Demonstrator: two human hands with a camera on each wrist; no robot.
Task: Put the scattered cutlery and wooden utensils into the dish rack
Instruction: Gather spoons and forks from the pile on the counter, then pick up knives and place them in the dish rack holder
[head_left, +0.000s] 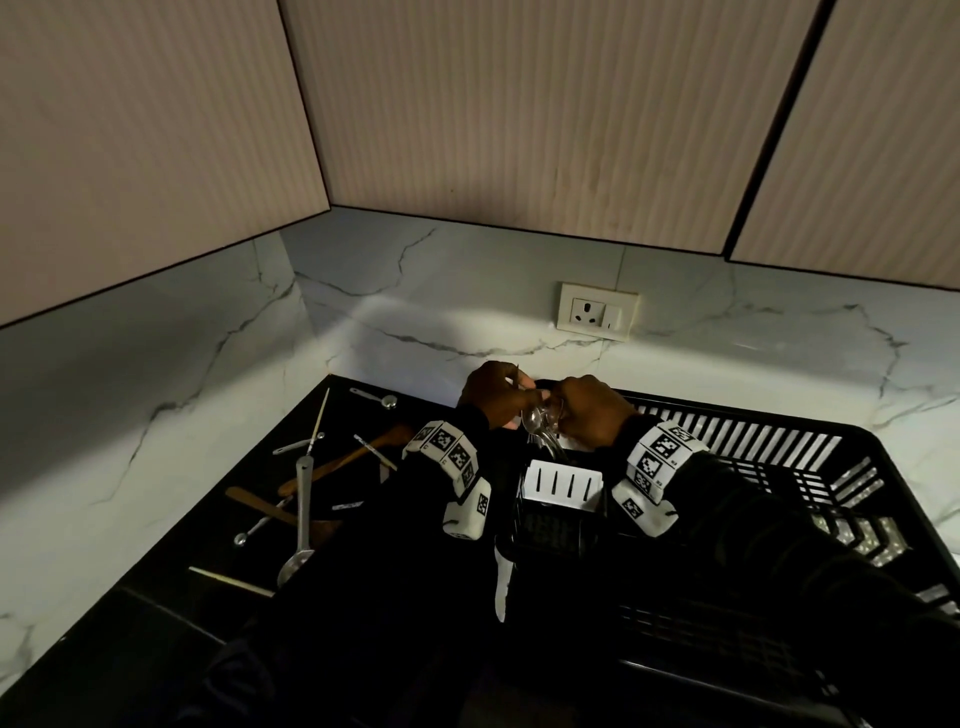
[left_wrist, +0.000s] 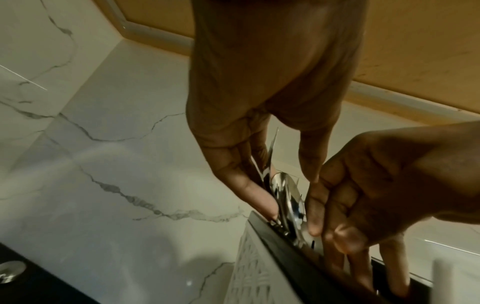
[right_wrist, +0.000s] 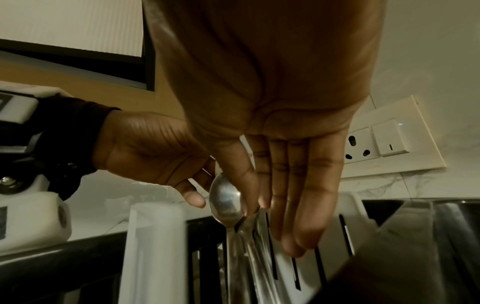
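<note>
Both hands meet over the white slotted cutlery holder (head_left: 563, 483) at the left end of the black dish rack (head_left: 753, 418). A bundle of steel spoons (head_left: 540, 423) stands bowls-up with its handles down in the holder. My left hand (head_left: 493, 395) pinches the spoons (left_wrist: 281, 185) between thumb and fingers. From the right, my right hand (head_left: 592, 410) holds the same bundle, its thumb against a spoon bowl (right_wrist: 224, 199) and its fingers (right_wrist: 293, 236) straight down along the handles. The handles' lower ends are hidden inside the holder (right_wrist: 335, 226).
On the black counter to the left lie a long steel ladle (head_left: 304, 509), two wooden spatulas (head_left: 343, 460) (head_left: 260, 504), a measuring spoon (head_left: 376, 397), a small spoon (head_left: 254, 527) and chopsticks (head_left: 319, 421). A wall socket (head_left: 597, 312) sits on the marble backsplash behind.
</note>
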